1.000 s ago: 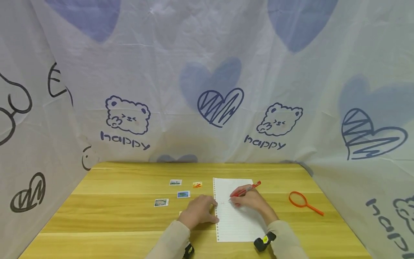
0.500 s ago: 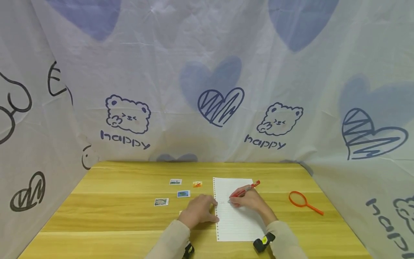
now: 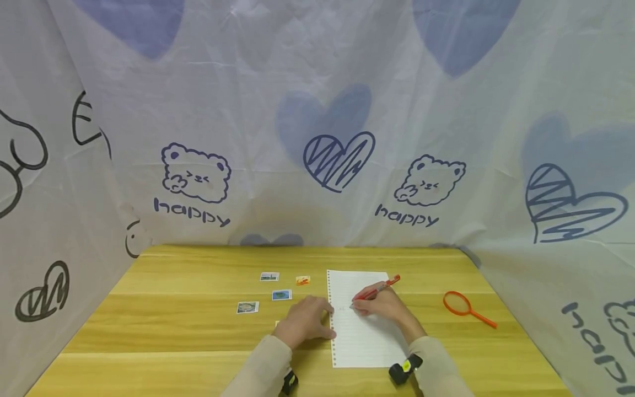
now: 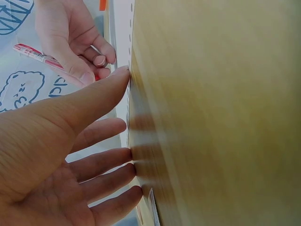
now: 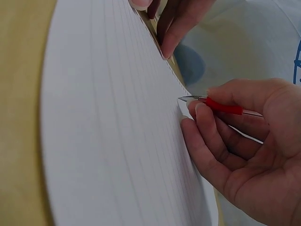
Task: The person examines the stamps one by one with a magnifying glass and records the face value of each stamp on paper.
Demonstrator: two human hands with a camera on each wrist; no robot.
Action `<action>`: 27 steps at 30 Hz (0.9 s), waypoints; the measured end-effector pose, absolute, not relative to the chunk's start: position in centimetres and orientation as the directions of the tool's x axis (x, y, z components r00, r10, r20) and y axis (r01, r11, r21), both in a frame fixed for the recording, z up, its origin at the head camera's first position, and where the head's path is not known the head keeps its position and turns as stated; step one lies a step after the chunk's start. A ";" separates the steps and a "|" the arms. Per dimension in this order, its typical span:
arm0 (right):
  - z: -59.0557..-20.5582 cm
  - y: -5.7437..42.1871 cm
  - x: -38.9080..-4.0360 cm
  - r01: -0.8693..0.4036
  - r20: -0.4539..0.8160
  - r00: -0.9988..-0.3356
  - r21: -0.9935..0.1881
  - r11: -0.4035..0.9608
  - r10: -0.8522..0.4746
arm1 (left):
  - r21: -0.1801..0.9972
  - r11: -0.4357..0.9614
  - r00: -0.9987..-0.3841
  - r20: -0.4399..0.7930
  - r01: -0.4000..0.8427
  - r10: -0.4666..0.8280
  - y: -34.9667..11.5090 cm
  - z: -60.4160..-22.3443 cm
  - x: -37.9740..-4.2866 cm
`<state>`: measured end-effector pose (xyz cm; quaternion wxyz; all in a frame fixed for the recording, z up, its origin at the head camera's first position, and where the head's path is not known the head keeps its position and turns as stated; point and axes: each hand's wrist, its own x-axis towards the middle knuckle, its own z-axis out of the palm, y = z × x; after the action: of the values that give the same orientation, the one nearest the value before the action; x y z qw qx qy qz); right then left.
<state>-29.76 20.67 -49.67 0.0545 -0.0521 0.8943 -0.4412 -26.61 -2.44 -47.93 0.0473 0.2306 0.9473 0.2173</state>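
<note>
Hardly anything has changed over the last second: my right hand (image 3: 381,305) is in the same place over the sheet of lined paper (image 3: 364,348), and any shift of the red pen (image 3: 385,286) is too slight for me to be sure of. I have the pen pinched between thumb and fingers, its tail leaning toward the sheet's far right corner and its nib just beside some faint marks (image 3: 341,309) near the sheet's left side. Whether a stroke has been added, or whether the nib touches the paper, I cannot tell

My left hand (image 3: 304,320) has also stayed put at the sheet's holed left edge, fingers spread and gripping nothing, thumb and a fingertip resting at the margin. The sheet has kept its place on the wooden table (image 3: 149,325), so I judge the writing steady and only a little way along its line

Left of the sheet lie a blue picture card (image 3: 281,295), a yellow one (image 3: 303,280) and two others, just as before; right of it, well apart, lies an orange magnifying glass (image 3: 469,312), likewise unmoved
</note>
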 end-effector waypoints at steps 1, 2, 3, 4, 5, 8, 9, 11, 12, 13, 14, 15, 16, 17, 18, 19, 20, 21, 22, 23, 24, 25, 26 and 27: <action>-49.7 20.7 -29.8 -0.050 -0.048 -0.988 -0.795 0.604 -0.145 | 0.433 0.800 -0.890 0.008 0.415 0.456 -2.4 -47.9 -26.6; -49.7 20.7 -29.8 -0.055 -0.045 -0.988 -0.797 0.602 -0.150 | 0.434 0.800 -0.890 0.008 0.414 0.456 -2.4 -47.9 -26.6; -49.7 20.7 -29.8 -0.063 -0.041 -0.987 -0.798 0.599 -0.157 | 0.435 0.800 -0.890 0.007 0.413 0.456 -2.4 -47.9 -26.6; -49.7 20.7 -29.8 -0.068 -0.039 -0.986 -0.800 0.597 -0.165 | 0.435 0.800 -0.890 0.008 0.413 0.456 -2.4 -47.9 -26.6; -49.7 20.8 -29.8 -0.078 -0.034 -0.984 -0.801 0.594 -0.175 | 0.434 0.800 -0.890 0.010 0.415 0.456 -2.4 -47.9 -26.6; -49.7 20.9 -29.8 -0.086 -0.034 -0.981 -0.807 0.584 -0.191 | 0.431 0.798 -0.889 0.019 0.421 0.458 -2.4 -47.8 -26.5; -49.7 20.9 -29.8 -0.084 -0.037 -0.981 -0.808 0.583 -0.192 | 0.432 0.797 -0.888 0.021 0.422 0.459 -2.4 -47.8 -26.5; -49.7 20.9 -29.9 -0.079 -0.040 -0.981 -0.808 0.583 -0.189 | 0.432 0.796 -0.888 0.022 0.423 0.460 -2.4 -47.8 -26.5; -49.7 21.0 -29.9 -0.075 -0.042 -0.982 -0.807 0.585 -0.184 | 0.434 0.796 -0.888 0.021 0.423 0.460 -2.4 -47.8 -26.6; -49.7 21.0 -29.9 -0.071 -0.045 -0.982 -0.807 0.586 -0.181 | 0.435 0.796 -0.888 0.020 0.422 0.460 -2.4 -47.8 -26.6; -49.7 21.0 -29.9 -0.069 -0.046 -0.983 -0.806 0.588 -0.179 | 0.434 0.795 -0.887 0.021 0.424 0.462 -2.4 -47.8 -26.6; -49.7 21.0 -29.9 -0.065 -0.051 -0.983 -0.804 0.591 -0.177 | 0.434 0.795 -0.887 0.020 0.424 0.462 -2.4 -47.9 -26.6; -49.7 20.9 -29.9 -0.068 -0.048 -0.983 -0.802 0.594 -0.178 | 0.433 0.795 -0.886 0.020 0.425 0.463 -2.4 -47.9 -26.6; -49.7 20.9 -29.9 -0.068 -0.049 -0.983 -0.800 0.596 -0.178 | 0.433 0.795 -0.886 0.020 0.425 0.463 -2.4 -47.9 -26.6; -49.7 21.0 -29.9 -0.073 -0.045 -0.983 -0.799 0.597 -0.179 | 0.434 0.794 -0.886 0.022 0.426 0.463 -2.4 -47.9 -26.6; -49.7 21.0 -30.0 -0.073 -0.043 -0.983 -0.799 0.597 -0.178 | 0.434 0.794 -0.886 0.024 0.426 0.463 -2.4 -47.9 -26.6; -49.7 21.0 -30.0 -0.076 -0.038 -0.984 -0.798 0.598 -0.177 | 0.435 0.793 -0.886 0.024 0.426 0.462 -2.4 -47.9 -26.6; -49.7 21.0 -29.9 -0.079 -0.033 -0.984 -0.798 0.597 -0.174 | 0.439 0.793 -0.887 0.021 0.422 0.461 -2.4 -47.9 -26.6; -49.7 21.0 -29.9 -0.078 -0.031 -0.985 -0.799 0.597 -0.170 | 0.439 0.793 -0.887 0.021 0.422 0.460 -2.4 -47.9 -26.6; -49.7 21.1 -29.9 -0.079 -0.026 -0.986 -0.799 0.596 -0.166 | 0.439 0.794 -0.888 0.021 0.421 0.460 -2.4 -47.9 -26.6; -49.6 21.1 -29.9 -0.079 -0.024 -0.986 -0.799 0.596 -0.163 | 0.439 0.794 -0.888 0.019 0.420 0.459 -2.5 -47.9 -26.6; -49.6 21.1 -29.8 -0.081 -0.020 -0.987 -0.799 0.595 -0.161 | 0.437 0.795 -0.888 0.019 0.420 0.459 -2.5 -47.9 -26.6; -49.6 21.1 -29.8 -0.081 -0.019 -0.987 -0.797 0.598 -0.160 | 0.435 0.796 -0.888 0.018 0.420 0.459 -2.5 -47.9 -26.6; -49.6 21.1 -29.8 -0.081 -0.019 -0.987 -0.796 0.599 -0.159 | 0.435 0.796 -0.889 0.019 0.420 0.458 -2.5 -47.9 -26.6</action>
<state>-29.81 21.08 -49.65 0.0440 -0.0674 0.8931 -0.4426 -26.59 -2.48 -47.87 0.0438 0.2319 0.9467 0.2191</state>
